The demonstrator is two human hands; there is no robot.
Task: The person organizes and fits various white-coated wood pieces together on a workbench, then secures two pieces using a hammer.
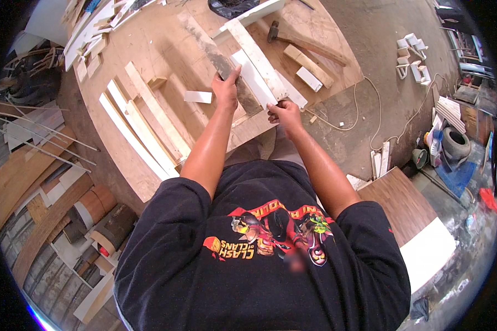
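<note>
A long grey-stained wooden board (pixel 204 44) lies slantwise across the worktable, its near end at the table's front edge. My left hand (pixel 225 91) is closed over this board, thumb toward the right side. Just right of it lies a flat white strip (pixel 252 74). At the near end of that strip, my right hand (pixel 286 115) pinches with bent fingers; the fingertips are partly hidden. A longer white-faced wooden piece (pixel 254 49) runs alongside, joined to a crosswise white board (pixel 254 15) at its far end. A small white block (pixel 197 97) lies left of my left hand.
On the table (pixel 165 49), pale wooden strips (pixel 154 110) lie at left. A hammer (pixel 309 44) and short wood blocks (pixel 309 66) sit at right. A cord (pixel 378 105) crosses the floor at right. Offcuts (pixel 91 52) pile at far left; a brown panel (pixel 397 204) stands right of me.
</note>
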